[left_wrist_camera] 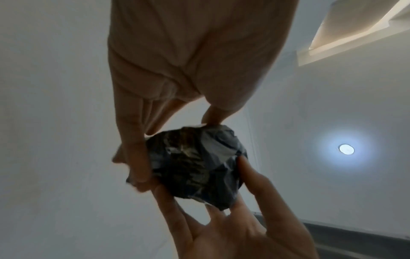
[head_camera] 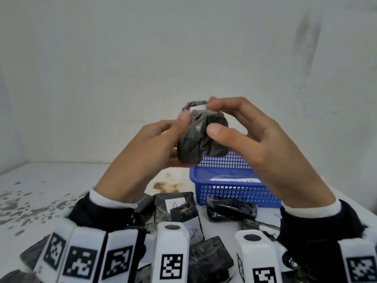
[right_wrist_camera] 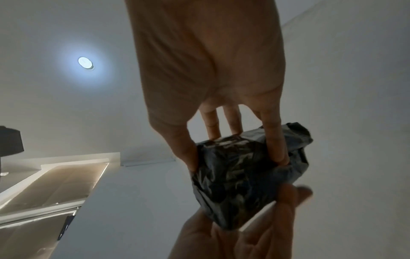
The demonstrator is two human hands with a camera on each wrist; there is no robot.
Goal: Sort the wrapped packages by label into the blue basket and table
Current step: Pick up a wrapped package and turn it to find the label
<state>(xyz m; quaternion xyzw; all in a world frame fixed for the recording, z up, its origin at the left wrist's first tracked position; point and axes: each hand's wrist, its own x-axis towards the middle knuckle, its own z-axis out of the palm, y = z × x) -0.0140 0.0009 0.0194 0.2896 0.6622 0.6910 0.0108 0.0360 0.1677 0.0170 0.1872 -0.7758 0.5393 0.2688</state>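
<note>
The black wrapped package [head_camera: 201, 137] is held up in the air between both hands, above the white table [head_camera: 51, 193] and in front of the blue basket [head_camera: 228, 186]. The left hand [head_camera: 142, 158] grips it from the left side and from below, with the thumb curled on its upper left part. The right hand [head_camera: 259, 139] holds it from the right, the thumb pressed on the front face and the fingertips pinching the top near a small white label [head_camera: 199, 107], so the fingers of both hands are closed on the package. The package looks roundish and a little taller than wide; its long axis stands nearly upright and the crumpled end with the label points up.

On the table, which has brown stains and grey spots, more black packages [head_camera: 230, 208] lie close to the person, one with a white label marked "A" [head_camera: 176, 205]. A white paper strip [head_camera: 234, 180] lies inside the basket. Behind the table stands a plain white wall [head_camera: 183, 48]. In the left wrist view a round ceiling lamp [left_wrist_camera: 346, 149] shines above.
</note>
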